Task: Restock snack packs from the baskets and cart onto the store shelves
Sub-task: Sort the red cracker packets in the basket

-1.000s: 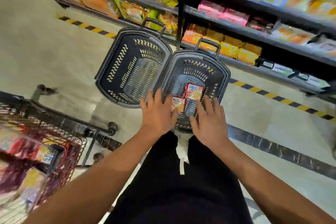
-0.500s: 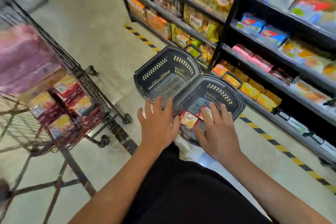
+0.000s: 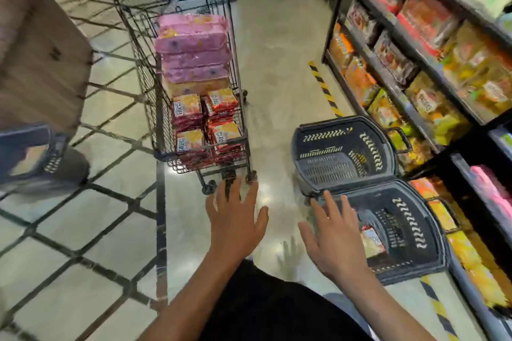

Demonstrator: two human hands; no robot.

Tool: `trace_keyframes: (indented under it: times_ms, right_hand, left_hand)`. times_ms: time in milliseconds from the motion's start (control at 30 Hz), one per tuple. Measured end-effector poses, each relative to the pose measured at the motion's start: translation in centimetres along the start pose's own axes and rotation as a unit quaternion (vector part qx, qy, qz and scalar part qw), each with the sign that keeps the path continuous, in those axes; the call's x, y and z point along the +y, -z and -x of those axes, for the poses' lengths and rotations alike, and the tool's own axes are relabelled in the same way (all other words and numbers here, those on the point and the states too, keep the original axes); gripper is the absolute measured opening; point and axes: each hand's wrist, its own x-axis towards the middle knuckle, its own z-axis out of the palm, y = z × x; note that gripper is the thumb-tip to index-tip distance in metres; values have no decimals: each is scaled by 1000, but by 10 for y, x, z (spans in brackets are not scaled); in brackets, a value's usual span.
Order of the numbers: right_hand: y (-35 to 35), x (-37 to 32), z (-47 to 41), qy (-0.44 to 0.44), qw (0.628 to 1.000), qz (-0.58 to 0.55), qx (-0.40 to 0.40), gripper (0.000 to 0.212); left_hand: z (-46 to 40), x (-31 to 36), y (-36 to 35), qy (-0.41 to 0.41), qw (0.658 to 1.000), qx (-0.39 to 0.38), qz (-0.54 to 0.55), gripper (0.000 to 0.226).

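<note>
Hands spread, empty: left hand point(image 3: 235, 219) nearing cart point(image 3: 194, 86) stacked with snack packs point(image 3: 206, 122); right hand point(image 3: 333, 238) over basket point(image 3: 401, 232) holding perhaps one blurred pack point(image 3: 372, 239). Best approach: grasp stacks squarely, then carry to shelves point(image 3: 415, 63).

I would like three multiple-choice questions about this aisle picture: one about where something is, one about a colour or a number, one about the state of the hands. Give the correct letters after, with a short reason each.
1. Where are the pink packs?
A. in the wire cart
B. in the near basket
C. on the floor

2. How many black baskets stand on the floor by the shelves?
A. one
B. two
C. four

3. What do the hands hold?
A. a pack each
B. the cart's handle
C. nothing

Answers:
1 A, they are stacked at the top of the cart's load.
2 B, the far basket and the near one.
3 C, the left hand and the right hand have spread, empty fingers.
</note>
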Motion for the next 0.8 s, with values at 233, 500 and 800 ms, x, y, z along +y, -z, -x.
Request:
trace_keyframes:
  times_ms: [233, 500, 800]
  right_hand:
    - [-17, -84, -53, 56, 998, 24, -23, 65]
    - [-42, -189, -119, 102, 994, 28, -3, 61]
    - [-56, -240, -170, 67, 996, 62, -13, 65]
  left_hand:
    - [-25, -96, 11, 66, 997, 42, 8, 64]
    - [-81, -219, 27, 92, 992, 74, 38, 63]
    - [-133, -286, 38, 81, 996, 46, 15, 63]
